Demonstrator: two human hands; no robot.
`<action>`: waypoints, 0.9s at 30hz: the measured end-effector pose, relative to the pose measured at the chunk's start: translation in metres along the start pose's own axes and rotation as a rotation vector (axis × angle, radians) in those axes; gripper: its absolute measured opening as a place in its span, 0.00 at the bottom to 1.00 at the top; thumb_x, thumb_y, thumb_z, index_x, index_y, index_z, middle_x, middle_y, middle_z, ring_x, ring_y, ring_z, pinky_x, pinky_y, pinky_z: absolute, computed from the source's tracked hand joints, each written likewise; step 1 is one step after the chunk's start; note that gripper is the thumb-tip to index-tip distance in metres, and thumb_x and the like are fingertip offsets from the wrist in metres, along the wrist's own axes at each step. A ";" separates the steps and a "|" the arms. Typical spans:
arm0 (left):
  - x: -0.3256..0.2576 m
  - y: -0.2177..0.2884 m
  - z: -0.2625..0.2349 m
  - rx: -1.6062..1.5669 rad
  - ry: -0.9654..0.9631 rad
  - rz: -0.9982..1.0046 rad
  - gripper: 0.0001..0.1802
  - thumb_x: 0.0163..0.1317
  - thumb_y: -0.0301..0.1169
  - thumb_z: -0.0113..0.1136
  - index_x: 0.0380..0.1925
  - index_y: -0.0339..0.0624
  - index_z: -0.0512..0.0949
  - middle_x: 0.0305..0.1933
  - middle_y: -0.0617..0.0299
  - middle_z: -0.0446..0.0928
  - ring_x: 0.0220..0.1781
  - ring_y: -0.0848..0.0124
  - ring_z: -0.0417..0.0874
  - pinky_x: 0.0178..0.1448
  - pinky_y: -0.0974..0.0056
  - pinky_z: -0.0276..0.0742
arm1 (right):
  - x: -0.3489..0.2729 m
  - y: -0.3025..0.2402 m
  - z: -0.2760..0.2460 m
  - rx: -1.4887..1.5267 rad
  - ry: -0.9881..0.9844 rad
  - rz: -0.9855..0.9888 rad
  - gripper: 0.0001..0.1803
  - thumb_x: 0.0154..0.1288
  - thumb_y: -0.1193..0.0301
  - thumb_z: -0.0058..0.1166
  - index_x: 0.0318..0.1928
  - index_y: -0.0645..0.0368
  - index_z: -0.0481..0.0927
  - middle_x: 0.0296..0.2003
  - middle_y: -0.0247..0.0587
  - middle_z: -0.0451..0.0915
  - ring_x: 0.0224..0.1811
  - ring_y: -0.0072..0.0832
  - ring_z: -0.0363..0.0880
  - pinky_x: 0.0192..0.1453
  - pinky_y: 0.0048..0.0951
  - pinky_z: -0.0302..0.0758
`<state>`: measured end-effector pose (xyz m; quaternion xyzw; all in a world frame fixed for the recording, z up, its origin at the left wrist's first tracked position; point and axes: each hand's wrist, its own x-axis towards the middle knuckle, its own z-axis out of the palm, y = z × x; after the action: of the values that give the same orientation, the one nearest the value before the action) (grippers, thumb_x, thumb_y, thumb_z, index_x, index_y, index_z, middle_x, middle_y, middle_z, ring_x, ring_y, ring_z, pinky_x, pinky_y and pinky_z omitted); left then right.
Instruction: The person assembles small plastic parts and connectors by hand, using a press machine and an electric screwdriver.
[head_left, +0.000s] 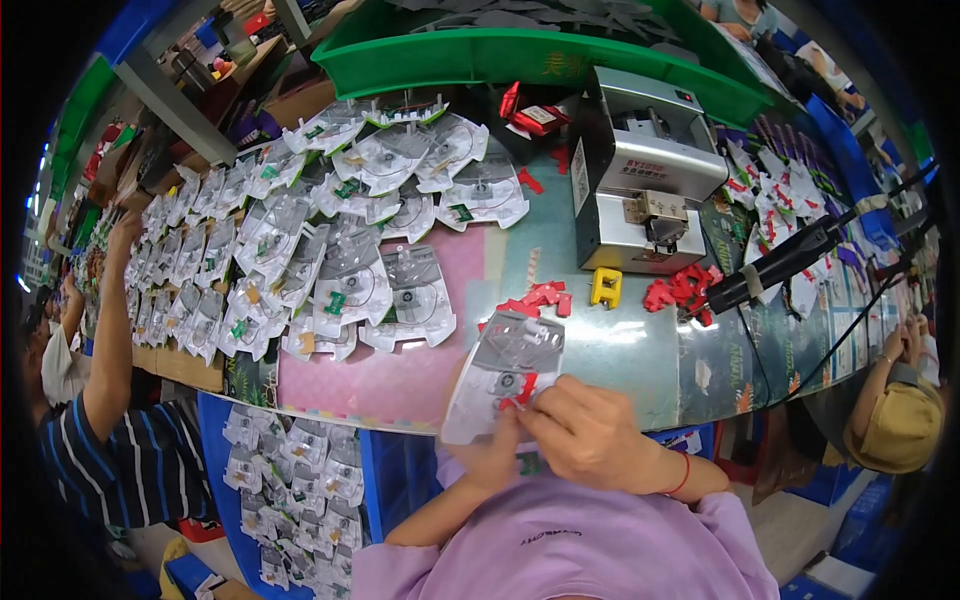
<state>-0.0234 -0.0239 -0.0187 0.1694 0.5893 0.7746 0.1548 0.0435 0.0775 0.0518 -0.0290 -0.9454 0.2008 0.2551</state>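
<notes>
Over the table's near edge, my left hand point(490, 455) holds a white and grey plastic toy shell point(488, 392), which is tilted with its inside facing up. A round grey part sits in the shell's middle. My right hand point(592, 430) is closed, its fingertips at a small red piece point(520, 390) on the shell; whether it grips that piece or presses on it I cannot make out. Just beyond the shell lies a small pile of red pieces point(540, 298). My left fingers are partly hidden by the shell.
Many similar shells with green circuit boards point(415, 295) cover the table's left. A silver machine point(650, 170), a yellow plastic part point(606, 287) and more red pieces point(685, 290) are ahead right. A green tray point(470, 48) stands behind. Blue bin point(225, 490) lower left; co-workers both sides.
</notes>
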 end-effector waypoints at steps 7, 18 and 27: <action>0.011 0.013 -0.040 -0.132 0.087 -0.162 0.24 0.41 0.22 0.60 0.43 0.30 0.69 0.35 0.58 0.74 0.35 0.72 0.76 0.40 0.68 0.72 | 0.008 0.037 -0.015 0.166 -0.011 0.066 0.09 0.46 0.74 0.52 0.32 0.61 0.75 0.23 0.40 0.71 0.26 0.34 0.74 0.26 0.31 0.71; 0.011 0.029 -0.048 -0.089 -0.372 -0.583 0.20 0.36 0.21 0.55 0.36 0.28 0.73 0.29 0.61 0.75 0.26 0.77 0.74 0.30 0.72 0.69 | 0.030 0.092 0.017 -0.235 -0.221 0.215 0.06 0.53 0.72 0.51 0.32 0.59 0.73 0.23 0.44 0.74 0.26 0.42 0.76 0.25 0.40 0.69; 0.017 0.033 -0.041 -0.072 -0.489 -0.678 0.23 0.38 0.21 0.55 0.40 0.30 0.70 0.31 0.62 0.73 0.28 0.77 0.74 0.31 0.71 0.69 | 0.011 0.098 -0.004 0.262 -0.108 0.230 0.06 0.51 0.77 0.56 0.32 0.62 0.76 0.25 0.40 0.76 0.24 0.29 0.77 0.25 0.25 0.72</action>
<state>-0.0583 -0.0600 0.0043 0.1389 0.5302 0.6369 0.5422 0.0308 0.1701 0.0214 -0.0924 -0.9139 0.3514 0.1811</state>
